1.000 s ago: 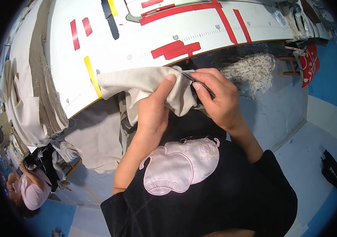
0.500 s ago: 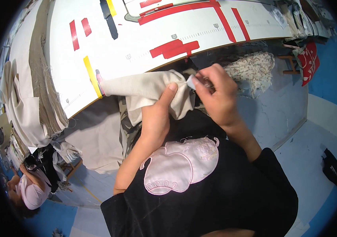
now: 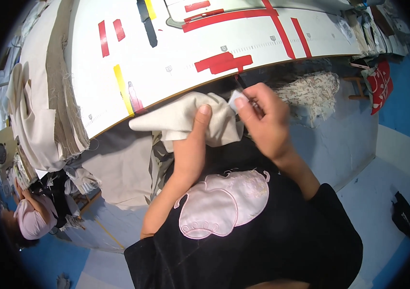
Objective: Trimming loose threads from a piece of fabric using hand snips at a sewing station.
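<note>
My left hand (image 3: 193,139) grips a bunched piece of beige cloth (image 3: 166,115), its thumb pressed on top and the other fingers hidden under the folds. The cloth hangs just in front of the table edge, above my lap. At the cloth's right end, my right hand (image 3: 267,118) is closed, pinching a small white piece (image 3: 237,100) between thumb and finger. Whether that piece is joined to the cloth I cannot tell. A slim dark item (image 3: 242,85) shows by the right fingers; its kind is unclear.
A white table (image 3: 152,72) with red, yellow and black tape strips runs across ahead. Layered beige fabric (image 3: 41,96) lies over its left end. Patterned cloth (image 3: 311,91) sits below the table at right. Another person (image 3: 34,216) is at far left.
My view has shifted slightly, so the table appears lower and farther right. The beige cloth's left end has dropped away from the table edge. Both hands keep their grip.
</note>
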{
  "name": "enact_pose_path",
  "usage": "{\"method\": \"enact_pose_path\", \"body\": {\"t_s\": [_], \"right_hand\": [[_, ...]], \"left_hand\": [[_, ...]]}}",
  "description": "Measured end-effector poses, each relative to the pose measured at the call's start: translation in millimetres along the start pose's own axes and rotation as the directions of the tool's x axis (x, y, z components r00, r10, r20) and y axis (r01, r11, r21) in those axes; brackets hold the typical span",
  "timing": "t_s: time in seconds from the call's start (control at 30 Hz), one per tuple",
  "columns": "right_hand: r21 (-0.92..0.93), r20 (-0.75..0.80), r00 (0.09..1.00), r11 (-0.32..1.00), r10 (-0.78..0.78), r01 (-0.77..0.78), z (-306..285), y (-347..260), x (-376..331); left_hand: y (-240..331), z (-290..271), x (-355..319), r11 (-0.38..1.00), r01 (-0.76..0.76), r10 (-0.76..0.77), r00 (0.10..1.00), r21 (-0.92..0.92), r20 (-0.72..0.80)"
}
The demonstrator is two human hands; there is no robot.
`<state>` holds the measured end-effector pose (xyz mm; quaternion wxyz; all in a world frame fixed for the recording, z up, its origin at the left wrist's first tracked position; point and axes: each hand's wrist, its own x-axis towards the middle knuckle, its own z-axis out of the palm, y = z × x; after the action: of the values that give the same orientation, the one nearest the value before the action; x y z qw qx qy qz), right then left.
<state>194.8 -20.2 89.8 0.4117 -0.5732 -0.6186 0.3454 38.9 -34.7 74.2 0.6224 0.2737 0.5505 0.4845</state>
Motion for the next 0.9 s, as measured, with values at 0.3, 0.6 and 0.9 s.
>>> {"method": "enact_pose_path", "body": {"t_s": [0.3, 0.6, 0.9], "right_hand": [[0.212, 0.054, 0.960, 0.942, -0.275, 0.259, 6.2, -30.7, -2.6], [0.507, -0.162, 0.899, 0.816, 0.406, -0.277, -11.9, 39.0, -4.1], [0.559, -0.144, 0.914, 0.793, 0.379, -0.240, 3.1, 44.4, -2.0]], "left_hand": [[2.0, -29.2, -26.9, 0.935, -0.195, 0.241, 0.962, 0.298, -0.129], [-6.4, -91.8, -36.2, 0.968, 0.030, -0.137, 0.894, -0.250, -0.426], [-19.1, -87.6, -22.2, 0.924, -0.002, -0.161, 0.906, -0.382, -0.393]]}}
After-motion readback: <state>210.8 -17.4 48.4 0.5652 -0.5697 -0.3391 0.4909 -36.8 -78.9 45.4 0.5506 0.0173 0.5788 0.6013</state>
